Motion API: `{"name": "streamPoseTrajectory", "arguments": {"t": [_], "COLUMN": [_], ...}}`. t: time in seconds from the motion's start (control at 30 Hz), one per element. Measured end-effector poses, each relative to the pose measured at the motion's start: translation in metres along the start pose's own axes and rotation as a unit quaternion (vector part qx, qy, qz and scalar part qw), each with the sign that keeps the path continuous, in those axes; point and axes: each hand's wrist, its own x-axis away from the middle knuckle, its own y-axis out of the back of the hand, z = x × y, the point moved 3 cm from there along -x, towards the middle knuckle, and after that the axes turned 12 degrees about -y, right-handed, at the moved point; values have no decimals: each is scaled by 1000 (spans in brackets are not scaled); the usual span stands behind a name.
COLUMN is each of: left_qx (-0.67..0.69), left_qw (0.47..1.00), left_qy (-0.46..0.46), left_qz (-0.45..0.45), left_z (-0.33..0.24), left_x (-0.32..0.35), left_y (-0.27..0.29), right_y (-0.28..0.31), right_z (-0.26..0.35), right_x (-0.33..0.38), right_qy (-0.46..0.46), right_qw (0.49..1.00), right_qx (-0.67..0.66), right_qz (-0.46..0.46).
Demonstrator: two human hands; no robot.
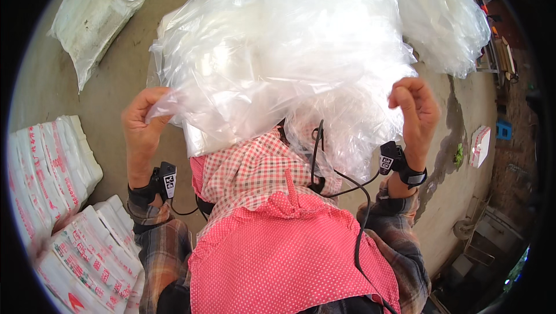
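A large heap of clear plastic film (330, 30) lies in front of me, reaching up to my lap. My left hand (146, 114) pinches a corner of a clear plastic sheet (231, 100) at the heap's near left. On the other side my right hand (418, 103) is raised with its fingers curled and closed beside the film's right edge. Whether a thin edge of film lies between those fingers is too hard to make out. Crumpled film (353, 123) hangs down between my hands over a checked cloth (249, 163) on my lap.
Stacked white packs with red print (52, 175) stand on the left. A white sack (95, 24) lies on the floor at the far left. More film (446, 19) is piled at the far right. Black cables (365, 215) run from my wrist devices across my pink apron (289, 256).
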Motion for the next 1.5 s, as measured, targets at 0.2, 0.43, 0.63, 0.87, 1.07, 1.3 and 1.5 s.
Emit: {"name": "streamPoseTrajectory", "arguments": {"t": [0.2,0.43,0.63,0.87,1.07,1.3,1.5], "left_qx": [-58,-375,-468,-544,-101,-7,54], "left_qw": [993,914,873,836,922,773,862], "left_qy": [-95,-78,-42,-13,-344,-340,-387], "left_qz": [27,136,132,72,147,535,323], "left_z": [-10,-2,55,117,37,-72,-23], "left_x": [-11,-8,-10,-64,-206,-77,-80], "left_y": [-12,36,92,114,-129,-339,-184], "right_y": [-67,-36,83,49,-105,-234,-39], "right_z": [39,20,-58,-17,41,-92,-226], "right_x": [-5,-36,-65,-41,4,-153,-267], "right_qy": [242,283,-33,-17,217,325,-32], "right_qw": [894,869,931,929,807,808,934], "right_qx": [338,386,350,370,251,453,317], "right_qz": [168,129,-99,-5,489,191,-160]}}
